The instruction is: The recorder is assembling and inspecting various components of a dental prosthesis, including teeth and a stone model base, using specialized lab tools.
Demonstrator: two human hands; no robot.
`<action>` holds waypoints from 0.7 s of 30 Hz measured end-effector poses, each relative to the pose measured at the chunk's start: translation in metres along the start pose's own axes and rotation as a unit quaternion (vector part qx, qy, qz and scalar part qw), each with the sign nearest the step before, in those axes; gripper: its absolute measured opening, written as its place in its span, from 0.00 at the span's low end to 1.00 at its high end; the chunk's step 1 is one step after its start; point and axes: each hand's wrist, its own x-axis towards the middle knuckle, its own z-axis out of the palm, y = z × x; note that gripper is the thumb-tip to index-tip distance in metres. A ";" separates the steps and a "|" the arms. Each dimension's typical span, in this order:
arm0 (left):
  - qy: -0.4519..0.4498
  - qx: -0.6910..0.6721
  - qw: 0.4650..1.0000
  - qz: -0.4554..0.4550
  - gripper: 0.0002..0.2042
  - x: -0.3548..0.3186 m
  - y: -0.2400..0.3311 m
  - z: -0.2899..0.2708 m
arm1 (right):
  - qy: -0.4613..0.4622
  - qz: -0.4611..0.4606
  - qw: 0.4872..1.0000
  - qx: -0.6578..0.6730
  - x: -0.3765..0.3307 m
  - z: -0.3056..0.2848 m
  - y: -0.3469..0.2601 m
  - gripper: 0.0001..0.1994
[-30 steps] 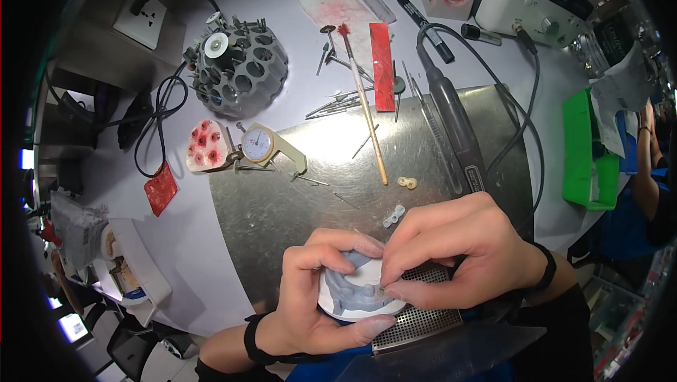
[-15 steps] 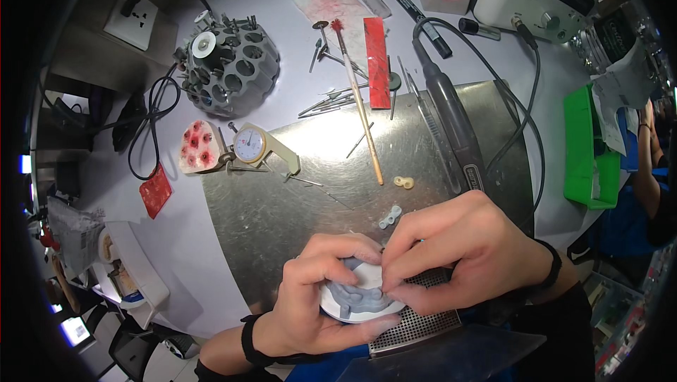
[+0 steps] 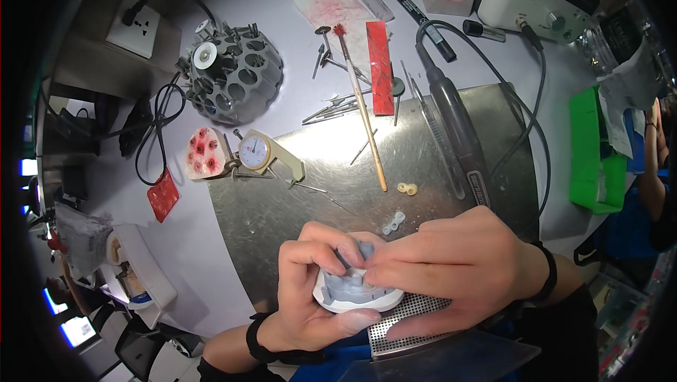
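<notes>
A grey dental model (image 3: 344, 289) on a white base sits in my left hand (image 3: 305, 280), tilted toward me. The thumb is along its near rim and the bent fingers come over its far side. My right hand (image 3: 462, 259) reaches in from the right, its fingertips touching the top of the model and hiding part of it. Its thumb is stretched out, apart from the model. Just beyond my hands lie a pale blue piece of joined rings (image 3: 394, 223) and a cream double-crown piece (image 3: 407, 189) on the metal plate (image 3: 282, 220).
A perforated metal grille (image 3: 405, 325) lies under my hands. Beyond are a handpiece (image 3: 455, 114) with its cable, a brush (image 3: 363, 114), burs, a red strip (image 3: 379, 68) and a dial caliper (image 3: 255, 151). A bur holder (image 3: 236, 75) stands far left, a green bin (image 3: 596, 156) right.
My right hand has gone from a pinch at the model's right side to flatter fingers across its top, thumb spread away. The view has shifted slightly.
</notes>
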 end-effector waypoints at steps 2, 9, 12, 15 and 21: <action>0.006 -0.028 1.000 -0.013 0.29 0.002 -0.001 0.002 | 0.018 -0.036 0.998 -0.046 -0.007 0.006 0.002 0.16; -0.030 -0.009 0.999 0.031 0.29 0.003 -0.003 0.001 | 0.040 -0.092 0.995 -0.026 -0.007 0.007 0.006 0.14; -0.035 0.007 0.999 0.036 0.29 0.004 -0.003 0.000 | 0.045 -0.081 0.996 -0.007 -0.009 0.009 0.008 0.13; -0.039 0.016 0.998 0.041 0.30 0.005 -0.002 -0.001 | 0.052 -0.086 0.995 -0.002 -0.010 0.010 0.007 0.13; -0.048 0.044 0.996 0.054 0.31 0.006 0.000 -0.003 | 0.030 -0.076 0.997 -0.017 -0.010 0.007 0.001 0.15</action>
